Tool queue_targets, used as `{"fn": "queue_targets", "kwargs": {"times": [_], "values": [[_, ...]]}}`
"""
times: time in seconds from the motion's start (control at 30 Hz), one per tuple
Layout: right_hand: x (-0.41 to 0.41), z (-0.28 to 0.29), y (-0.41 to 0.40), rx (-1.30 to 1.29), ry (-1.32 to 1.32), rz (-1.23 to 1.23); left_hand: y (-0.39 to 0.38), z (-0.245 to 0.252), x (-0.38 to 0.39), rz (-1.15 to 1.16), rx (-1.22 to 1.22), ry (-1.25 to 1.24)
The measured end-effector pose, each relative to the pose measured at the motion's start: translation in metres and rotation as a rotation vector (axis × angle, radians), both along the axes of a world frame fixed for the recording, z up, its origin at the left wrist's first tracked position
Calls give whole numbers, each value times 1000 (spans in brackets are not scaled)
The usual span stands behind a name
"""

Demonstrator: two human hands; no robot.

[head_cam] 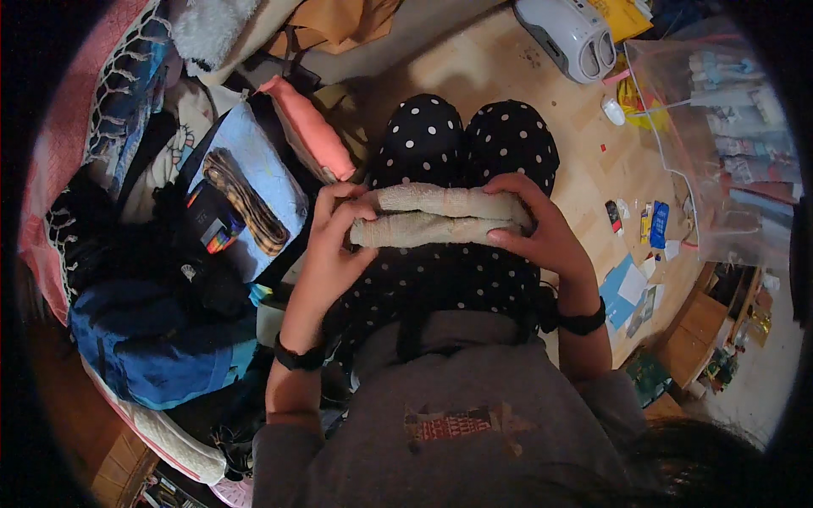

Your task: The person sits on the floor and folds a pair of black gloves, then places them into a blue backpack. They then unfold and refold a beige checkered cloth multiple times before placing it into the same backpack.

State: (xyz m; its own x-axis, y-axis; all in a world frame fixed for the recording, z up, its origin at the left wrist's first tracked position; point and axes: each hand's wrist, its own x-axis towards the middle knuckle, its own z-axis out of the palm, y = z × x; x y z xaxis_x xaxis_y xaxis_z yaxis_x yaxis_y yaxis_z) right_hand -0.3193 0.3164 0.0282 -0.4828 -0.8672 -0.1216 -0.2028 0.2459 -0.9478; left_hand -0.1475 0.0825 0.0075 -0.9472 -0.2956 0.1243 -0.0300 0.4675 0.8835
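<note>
A cream-coloured cloth point(438, 216), folded into two thick parallel rolls, spans the space between my hands above my lap. My left hand point(340, 222) grips its left end, fingers over the top and thumb below. At the other end, my right hand point(533, 219) holds the cloth with the thumb on the near roll. Beneath it are black trousers with white dots point(444, 279). A coral-coloured rolled cloth point(311, 130) lies just beyond my left hand. What exactly the cream cloth is, I cannot tell.
To the left, a folded light-blue cloth point(279, 184) carries a rolled plaid strip point(244, 200). A blue garment point(152, 343) lies nearer. A white-grey appliance point(568, 38) stands on the wood floor point(571, 152); a clear plastic bag point(683, 127) of packets and scattered papers point(632, 282) are at right.
</note>
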Motion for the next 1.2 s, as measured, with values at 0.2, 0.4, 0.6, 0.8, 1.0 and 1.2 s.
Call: {"fn": "queue_targets", "kwargs": {"times": [0.2, 0.4, 0.6, 0.8, 1.0, 1.2], "values": [[2, -10, -1, -96, 36, -55, 1, -4, -1, -25, -135, -53], [7, -19, 2, 206, -66, -274, 6, -4, 6, -152, -653, -282], [6, -25, 5, 177, -178, -512, 23, -8, 16, -281, -468, -266], [6, -26, -5, 40, 410, -382, 37, -7, 13, -369, -451, -340], [2, -18, 4, 216, 318, -479, 39, 1, 19, -378, -621, -177], [-15, -16, 32, 296, 6, -624, 15, 7, 23, -112, -826, -62]]}}
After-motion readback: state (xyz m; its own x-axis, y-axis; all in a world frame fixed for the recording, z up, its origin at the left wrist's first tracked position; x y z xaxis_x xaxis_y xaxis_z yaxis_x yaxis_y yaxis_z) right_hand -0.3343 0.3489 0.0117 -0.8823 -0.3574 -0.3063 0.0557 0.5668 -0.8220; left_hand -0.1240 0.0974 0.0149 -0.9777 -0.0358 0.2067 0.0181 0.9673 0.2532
